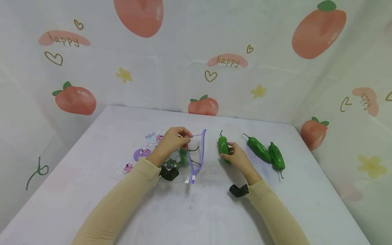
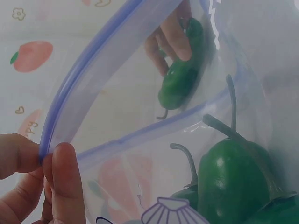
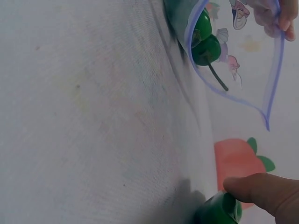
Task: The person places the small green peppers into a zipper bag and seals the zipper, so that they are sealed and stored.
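My left hand (image 1: 173, 140) pinches the purple zip edge of a clear plastic bag (image 2: 117, 123) between thumb and fingers, and the bag's mouth gapes toward the right. Inside it lie several green peppers (image 2: 233, 179), stems pointing at the opening. To the right of the bag, my right hand (image 1: 237, 157) grips another green pepper (image 1: 223, 144) with the thumb on one side and the fingers on the other. That pepper's stem points away from me in the head view. In the right wrist view only its end shows, under the thumb (image 3: 257, 189).
Two more green peppers, one slanting (image 1: 259, 149) and one more upright (image 1: 277, 157), lie close together to the right of my right hand. A white cloth (image 1: 196, 217) covers the table. Behind it hangs a peach-printed backdrop (image 1: 177, 68).
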